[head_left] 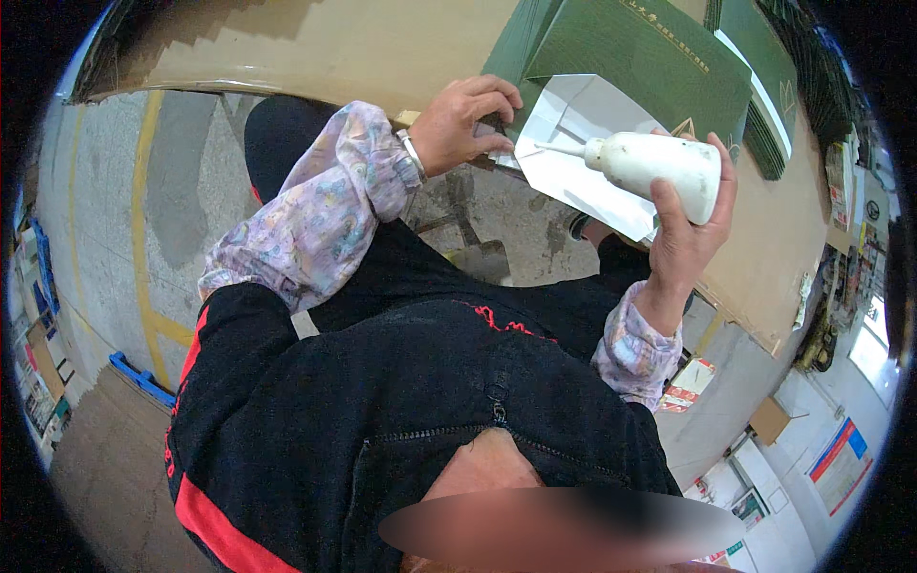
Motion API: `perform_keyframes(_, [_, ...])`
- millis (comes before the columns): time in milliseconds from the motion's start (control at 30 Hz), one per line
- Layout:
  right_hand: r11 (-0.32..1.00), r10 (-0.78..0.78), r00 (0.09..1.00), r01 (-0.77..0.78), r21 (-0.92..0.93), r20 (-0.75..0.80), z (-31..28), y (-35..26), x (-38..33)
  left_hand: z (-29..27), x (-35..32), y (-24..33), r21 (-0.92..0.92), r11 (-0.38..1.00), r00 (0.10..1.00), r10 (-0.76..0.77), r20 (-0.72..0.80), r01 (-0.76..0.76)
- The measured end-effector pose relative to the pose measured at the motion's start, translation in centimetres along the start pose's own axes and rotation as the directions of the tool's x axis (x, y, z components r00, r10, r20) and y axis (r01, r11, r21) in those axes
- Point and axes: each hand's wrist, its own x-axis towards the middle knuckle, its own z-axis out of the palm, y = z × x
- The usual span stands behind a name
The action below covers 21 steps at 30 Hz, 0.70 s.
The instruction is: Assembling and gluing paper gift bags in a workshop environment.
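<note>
My right hand (693, 215) is wrapped round a white squeeze bottle (659, 170), tilted onto its side. Its thin nozzle (559, 149) points left, over the white inner side of a paper flap (597, 100). That flap belongs to a green folder or envelope and reaches past the table's near edge. At the flap's left corner is my left hand (468, 124), its thumb and forefinger apart with a gap between them. Dark green printed covers (640, 57) lie beyond the bottle. Whether the nozzle touches the paper cannot be made out.
A brown tabletop (315, 53) runs along the far side and round to the right. More green covers are stacked (769, 115) at the right. Yellow lines (143, 201) mark the grey floor on the left. A cardboard box (769, 420) stands at the lower right.
</note>
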Motion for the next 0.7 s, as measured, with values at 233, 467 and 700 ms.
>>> perform_keyframes(233, [0.964,-0.087,0.995,0.098,-0.246,0.055,1.6,0.6,-0.2,0.2,0.1,-0.2,-0.028,1.0,1.0,-0.008,-0.012,0.007])
perform_keyframes(467, [0.971,-0.086,0.994,0.097,-0.217,0.061,2.1,1.2,0.2,0.1,0.1,-0.2,-0.003,1.0,1.0,0.016,-0.017,-0.016])
perform_keyframes(700, [0.947,-0.084,0.993,0.105,-0.302,0.082,2.6,1.1,0.1,0.1,0.0,-0.1,-0.022,1.0,1.0,0.007,-0.017,-0.008])
